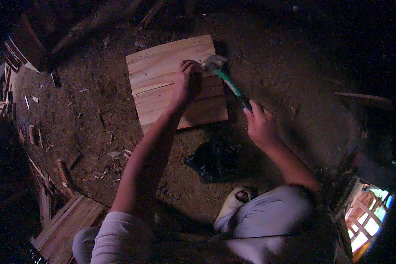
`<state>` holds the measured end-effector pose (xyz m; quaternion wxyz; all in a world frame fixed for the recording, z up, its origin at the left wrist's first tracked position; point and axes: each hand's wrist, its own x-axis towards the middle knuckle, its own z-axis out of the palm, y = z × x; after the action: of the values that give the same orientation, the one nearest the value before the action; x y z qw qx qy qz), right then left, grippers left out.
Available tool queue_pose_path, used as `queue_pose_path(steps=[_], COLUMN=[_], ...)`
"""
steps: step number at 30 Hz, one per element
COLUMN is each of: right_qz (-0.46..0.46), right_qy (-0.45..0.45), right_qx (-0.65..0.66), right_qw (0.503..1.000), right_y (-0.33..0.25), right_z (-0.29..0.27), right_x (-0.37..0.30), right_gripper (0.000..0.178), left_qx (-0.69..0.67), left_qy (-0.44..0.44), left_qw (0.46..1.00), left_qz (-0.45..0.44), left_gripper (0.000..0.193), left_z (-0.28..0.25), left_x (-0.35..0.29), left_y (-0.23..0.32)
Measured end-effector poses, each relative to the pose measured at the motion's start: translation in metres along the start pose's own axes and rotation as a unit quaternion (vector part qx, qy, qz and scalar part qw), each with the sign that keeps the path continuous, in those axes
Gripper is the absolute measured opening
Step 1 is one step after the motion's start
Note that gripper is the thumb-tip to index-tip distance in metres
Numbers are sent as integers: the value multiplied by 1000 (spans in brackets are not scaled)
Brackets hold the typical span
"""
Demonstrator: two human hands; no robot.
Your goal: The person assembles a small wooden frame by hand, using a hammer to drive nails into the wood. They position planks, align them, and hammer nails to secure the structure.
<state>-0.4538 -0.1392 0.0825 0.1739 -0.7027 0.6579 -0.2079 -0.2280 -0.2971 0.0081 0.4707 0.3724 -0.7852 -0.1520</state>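
A square panel of pale wooden slats [163, 66] lies flat on the dirt floor ahead of me. My left hand [185, 81] rests on its right half with the fingers pinched together near the top, as if on a small nail that I cannot make out. My right hand [260, 125] grips the green handle of a hammer [228, 81]. The hammer's metal head [212, 63] hovers just right of my left fingertips, over the panel's right edge.
A crumpled black plastic bag [213, 158] lies on the dirt below the panel. Another slatted wooden panel [66, 224] sits at lower left, with loose wood scraps [64, 169] and chips around it. My bent knees and a foot [233, 200] fill the bottom.
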Motion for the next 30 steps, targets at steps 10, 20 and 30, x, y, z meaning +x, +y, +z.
queue_pose_path(steps=[10, 20, 30], right_qz=[9, 33, 22], right_qy=[-14, 38, 25], right_qx=[9, 128, 91], right_qw=[1000, 991, 995], right_y=[1, 0, 15], right_z=[-4, -4, 13], right_x=[2, -35, -51], right_gripper=[29, 31, 33], left_qx=[-65, -176, 114], left_qy=[-20, -8, -33], left_qw=[996, 953, 975], left_qz=[-60, -244, -189], left_gripper=[22, 34, 37], left_z=[-2, -9, -26], left_x=[-1, -5, 19], left_y=[0, -8, -9])
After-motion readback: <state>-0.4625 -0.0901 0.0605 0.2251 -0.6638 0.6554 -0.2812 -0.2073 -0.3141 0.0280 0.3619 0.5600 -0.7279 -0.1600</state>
